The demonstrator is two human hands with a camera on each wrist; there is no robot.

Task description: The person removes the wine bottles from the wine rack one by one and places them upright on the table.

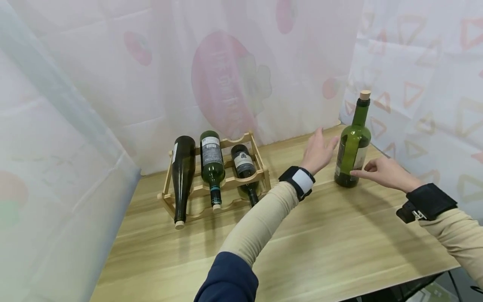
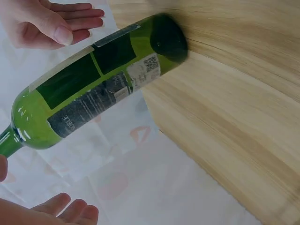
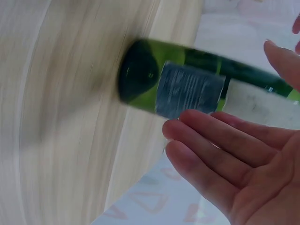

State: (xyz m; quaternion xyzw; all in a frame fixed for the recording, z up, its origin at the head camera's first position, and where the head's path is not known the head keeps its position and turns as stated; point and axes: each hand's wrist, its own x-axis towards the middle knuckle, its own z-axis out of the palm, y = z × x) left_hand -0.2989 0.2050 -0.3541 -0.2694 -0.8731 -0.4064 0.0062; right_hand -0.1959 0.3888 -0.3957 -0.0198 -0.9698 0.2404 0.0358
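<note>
A green wine bottle (image 1: 354, 140) with a cork stands upright on the table at the right. My left hand (image 1: 320, 150) is just left of it, fingers extended and apart from the glass. On the other side is my right hand (image 1: 385, 173), its fingers nearly straight beside the bottle's lower part; whether they touch it I cannot tell. The right wrist view shows that hand's open palm (image 3: 262, 164) facing the labelled bottle (image 3: 190, 89). In the left wrist view the bottle (image 2: 89, 86) lies between both hands, blurred at its base.
A wooden wine rack (image 1: 265, 172) stands at the back left. It holds a dark bottle (image 1: 183, 176), a green bottle (image 1: 213, 167) and a smaller labelled bottle (image 1: 244, 164), necks toward me. Printed curtains (image 1: 158, 96) enclose the wooden table (image 1: 302, 247).
</note>
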